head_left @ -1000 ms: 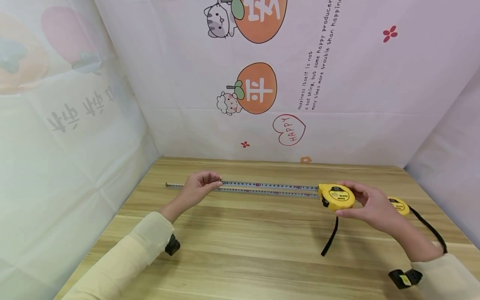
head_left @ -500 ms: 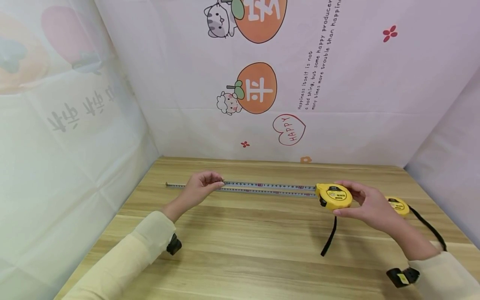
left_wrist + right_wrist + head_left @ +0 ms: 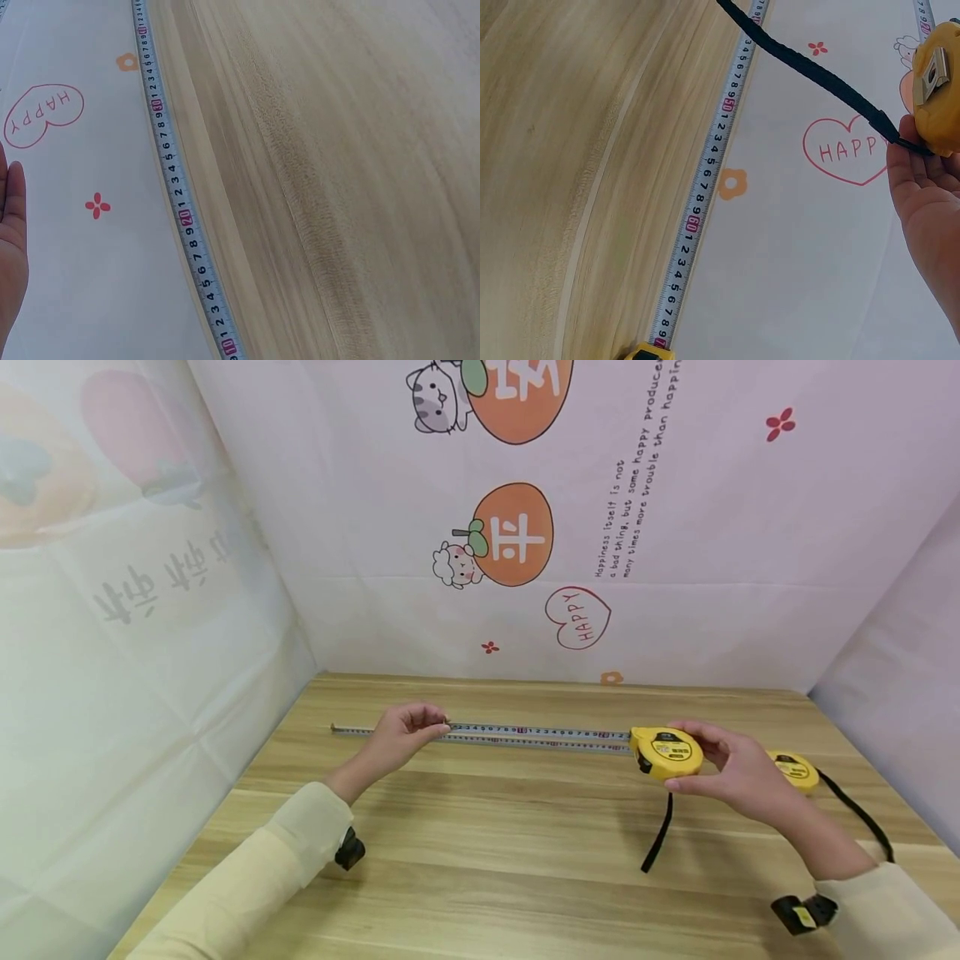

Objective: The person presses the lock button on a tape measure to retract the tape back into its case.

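Between both hands stretches the blade [image 3: 540, 732] of a yellow tape measure [image 3: 666, 753], above the table. My left hand [image 3: 401, 733] pinches the blade's hook end between thumb and fingers. My right hand [image 3: 742, 772] grips the case from its right side, thumb below and fingers on top. In the right wrist view the case's back shows a metal clip [image 3: 932, 75], and its black wrist strap [image 3: 817, 75] hangs free. A second tape measure [image 3: 797, 772] lies on the table behind my right hand. Its blade [image 3: 705, 180] is drawn out leftward, past my left hand.
The wooden table [image 3: 480, 860] meets a printed white cloth backdrop [image 3: 697, 635] at its far edge. Further cloth [image 3: 150, 693] hangs on the left side. The second tape's black strap [image 3: 858, 810] trails beside my right forearm.
My right hand has shifted slightly left with the case, and my left hand slightly right. The held blade between them is a little shorter. The lying tape measure has not moved.
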### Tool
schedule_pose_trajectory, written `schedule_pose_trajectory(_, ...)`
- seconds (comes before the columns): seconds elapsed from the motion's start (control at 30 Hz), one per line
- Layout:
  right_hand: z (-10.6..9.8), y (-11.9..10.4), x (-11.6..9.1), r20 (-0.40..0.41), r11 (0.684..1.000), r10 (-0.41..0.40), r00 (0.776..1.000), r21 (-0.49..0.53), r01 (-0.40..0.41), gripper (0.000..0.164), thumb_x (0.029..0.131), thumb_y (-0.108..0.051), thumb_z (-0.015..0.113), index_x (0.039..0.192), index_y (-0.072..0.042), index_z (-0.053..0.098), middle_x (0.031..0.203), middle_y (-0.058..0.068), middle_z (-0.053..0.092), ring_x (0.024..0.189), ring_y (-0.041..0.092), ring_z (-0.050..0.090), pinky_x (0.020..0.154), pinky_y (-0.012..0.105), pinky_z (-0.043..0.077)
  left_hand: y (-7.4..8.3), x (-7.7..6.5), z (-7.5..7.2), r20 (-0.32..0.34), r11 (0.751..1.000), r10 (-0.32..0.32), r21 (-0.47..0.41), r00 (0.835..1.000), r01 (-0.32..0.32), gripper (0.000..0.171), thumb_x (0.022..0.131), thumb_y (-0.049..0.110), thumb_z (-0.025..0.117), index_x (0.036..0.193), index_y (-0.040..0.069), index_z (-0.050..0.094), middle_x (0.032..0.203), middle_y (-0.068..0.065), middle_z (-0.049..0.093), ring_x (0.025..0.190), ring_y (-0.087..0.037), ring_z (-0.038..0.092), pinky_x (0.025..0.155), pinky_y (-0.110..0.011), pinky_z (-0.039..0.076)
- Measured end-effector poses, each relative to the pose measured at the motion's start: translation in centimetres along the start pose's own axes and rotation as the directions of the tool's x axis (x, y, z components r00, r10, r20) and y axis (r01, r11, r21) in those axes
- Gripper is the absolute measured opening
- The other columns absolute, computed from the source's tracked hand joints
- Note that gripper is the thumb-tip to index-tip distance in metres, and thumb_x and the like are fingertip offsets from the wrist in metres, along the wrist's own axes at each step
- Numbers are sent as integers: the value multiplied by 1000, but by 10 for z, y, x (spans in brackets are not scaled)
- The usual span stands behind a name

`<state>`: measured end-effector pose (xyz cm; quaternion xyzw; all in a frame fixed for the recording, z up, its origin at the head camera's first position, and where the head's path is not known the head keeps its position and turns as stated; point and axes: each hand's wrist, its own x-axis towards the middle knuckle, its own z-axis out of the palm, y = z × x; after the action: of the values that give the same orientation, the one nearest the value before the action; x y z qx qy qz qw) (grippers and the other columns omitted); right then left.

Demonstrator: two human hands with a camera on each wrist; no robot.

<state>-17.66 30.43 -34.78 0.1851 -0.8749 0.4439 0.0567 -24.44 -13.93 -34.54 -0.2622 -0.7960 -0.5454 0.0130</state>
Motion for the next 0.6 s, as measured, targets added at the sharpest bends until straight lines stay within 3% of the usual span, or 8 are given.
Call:
schedule_pose_trajectory(0.1, 1, 1, 0, -1, 1000, -3, 1000, -4, 3, 71, 80, -13, 82, 137, 8, 45, 131, 23, 50, 107, -14, 49, 84, 8, 42, 0, 0, 1, -1, 1000, 5, 4, 1000, -5, 12, 94, 4, 64, 102, -4, 67, 95, -11, 68, 83, -26, 62, 69, -26, 52)
schedule_pose_trajectory(0.27, 2, 1, 1, 3, 1000, -1, 1000, -4, 1, 72, 80, -13, 82, 137, 9, 44, 132, 23, 50, 107, -13, 49, 84, 8, 42, 0, 0, 2, 3, 1000, 12, -15, 1000, -12, 11, 94, 4, 63, 102, -4, 67, 96, -10, 67, 89, -43, 60, 70, -25, 52)
schedule_pose_trajectory(0.33, 2, 1, 1, 6, 1000, 1, 1000, -5, -1, 73, 80, -13, 82, 138, 9, 43, 132, 23, 50, 107, -14, 49, 85, 7, 41, -1, 0, 3, 2, 1000, 9, -13, 1000, -9, 11, 95, 4, 63, 102, -4, 67, 96, -10, 67, 89, -43, 60, 70, -25, 52)
schedule_pose_trajectory(0.5, 3, 2, 1, 9, 1000, -3, 1000, -7, 3, 73, 80, -13, 82, 138, 9, 43, 131, 23, 51, 107, -13, 49, 85, 7, 41, -15, 4, 4, 1, 1000, -8, 2, 1000, 8, 11, 95, 5, 64, 103, -1, 67, 97, -8, 67, 84, -23, 62, 70, -26, 52)
schedule_pose_trajectory(0.6, 4, 2, 2, 10, 1000, -3, 1000, -9, 3, 73, 80, -14, 82, 138, 9, 43, 131, 22, 51, 107, -13, 49, 85, 7, 41, -27, 8, 5, 5, 1000, -13, -8, 1000, 13, 12, 94, 6, 64, 104, -1, 68, 98, -8, 67, 82, -18, 62, 70, -27, 52)
